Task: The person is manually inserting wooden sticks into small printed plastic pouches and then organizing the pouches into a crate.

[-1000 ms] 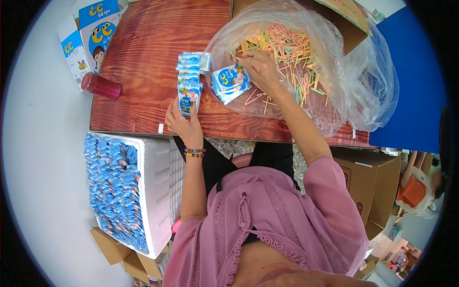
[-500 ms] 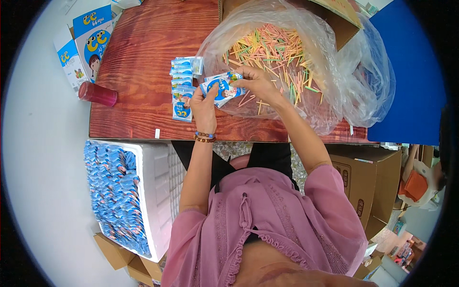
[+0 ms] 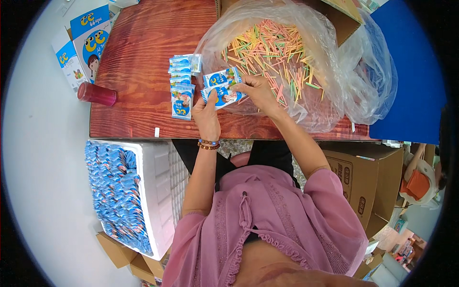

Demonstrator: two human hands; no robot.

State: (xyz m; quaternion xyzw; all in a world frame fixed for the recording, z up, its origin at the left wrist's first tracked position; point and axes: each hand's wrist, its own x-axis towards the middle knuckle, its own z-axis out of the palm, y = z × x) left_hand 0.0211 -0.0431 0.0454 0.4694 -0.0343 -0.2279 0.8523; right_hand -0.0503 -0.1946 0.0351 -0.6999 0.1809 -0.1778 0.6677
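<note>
Two small blue-and-white candy packets are between my hands, one above the other. My left hand (image 3: 207, 117) grips the left end of the lower packet (image 3: 224, 97), its thumb on top. At the right end, my right hand (image 3: 260, 93) pinches that packet between thumb and fingers. The upper packet (image 3: 221, 79) lies just beyond it, its face showing; which fingers support it is hidden. Left of my hands, an overlapping row of like packets (image 3: 181, 103) lies on the red-brown wooden table (image 3: 143, 62).
A clear plastic bag (image 3: 330, 103) holds many pastel candy sticks (image 3: 275, 48), with a cardboard box (image 3: 346, 19) behind. A red jar (image 3: 98, 93) lies at the table's left edge, near printed boxes (image 3: 88, 43). Below stands a white foam box (image 3: 155, 191) full of blue packets.
The two packets, mostly overlapping before, are now spread apart so the upper one's face shows. My left hand has shifted slightly to the right and down.
</note>
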